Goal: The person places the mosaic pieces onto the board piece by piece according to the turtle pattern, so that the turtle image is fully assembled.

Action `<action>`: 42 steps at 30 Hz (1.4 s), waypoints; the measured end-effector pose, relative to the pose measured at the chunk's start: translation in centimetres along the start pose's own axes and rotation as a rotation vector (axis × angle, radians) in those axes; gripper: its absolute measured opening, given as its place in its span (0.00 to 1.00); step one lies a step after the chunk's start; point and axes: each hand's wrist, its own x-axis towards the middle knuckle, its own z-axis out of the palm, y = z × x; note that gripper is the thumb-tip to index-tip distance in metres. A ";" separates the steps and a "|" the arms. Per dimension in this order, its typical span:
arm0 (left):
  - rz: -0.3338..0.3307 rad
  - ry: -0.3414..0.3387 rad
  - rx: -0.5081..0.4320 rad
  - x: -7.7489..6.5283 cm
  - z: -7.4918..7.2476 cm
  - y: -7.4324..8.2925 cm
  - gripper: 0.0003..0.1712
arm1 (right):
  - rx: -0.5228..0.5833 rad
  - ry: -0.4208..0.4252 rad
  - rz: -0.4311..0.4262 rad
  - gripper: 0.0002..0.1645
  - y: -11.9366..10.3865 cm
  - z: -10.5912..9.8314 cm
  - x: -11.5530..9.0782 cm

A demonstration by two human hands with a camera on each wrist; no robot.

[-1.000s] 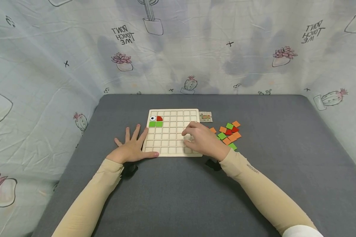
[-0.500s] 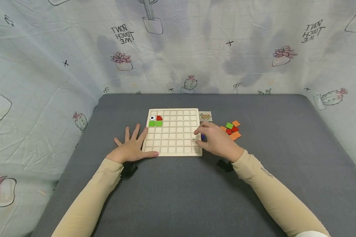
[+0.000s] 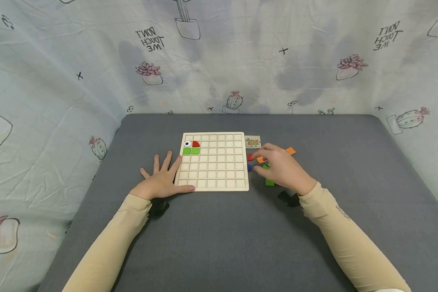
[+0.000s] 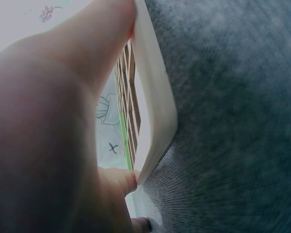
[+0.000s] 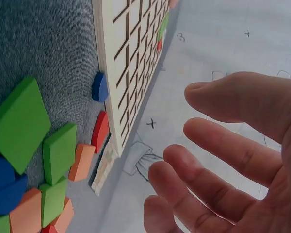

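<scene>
A pale wooden grid board (image 3: 215, 172) lies on the grey table. In its upper left cells sit an eye tile (image 3: 187, 144), a red quarter-round tile (image 3: 196, 144) and two green tiles (image 3: 191, 151). My left hand (image 3: 160, 181) is spread beside the board, thumb on its front edge and index fingertip at its left edge. My right hand (image 3: 282, 168) hovers over the loose tiles right of the board, thumb and fingers apart, holding nothing. It hides part of the pile. The right wrist view shows a blue half-round tile (image 5: 100, 87) against the board's side, near a red tile (image 5: 101, 131).
A small picture card (image 3: 253, 142) lies by the board's upper right corner. Loose green tiles (image 5: 22, 126), orange tiles (image 5: 81, 161) and dark blue tiles (image 5: 7, 194) lie close together under the right hand. A printed cloth (image 3: 219, 56) hangs behind the table.
My right hand has moved right, from over the board to above the loose tiles, uncovering the board's right columns and the blue tile. The left hand stays where it was.
</scene>
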 end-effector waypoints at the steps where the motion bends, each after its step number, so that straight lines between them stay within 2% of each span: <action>1: 0.000 0.000 -0.001 0.0 0.0 0.0 0.74 | -0.003 -0.008 0.003 0.16 0.1 -0.1 0.0; 9: -0.001 -0.002 -0.007 -0.1 -0.2 0.1 0.74 | 0.013 -0.059 0.041 0.17 0.7 -0.5 -0.2; 20: 0.002 -0.002 -0.013 -0.3 -0.2 0.1 0.74 | -0.076 -0.149 0.114 0.17 1.5 0.4 -0.1; 42: -0.005 0.008 0.004 0.1 0.1 0.0 0.74 | -0.131 -0.134 0.086 0.13 2.3 1.7 -0.2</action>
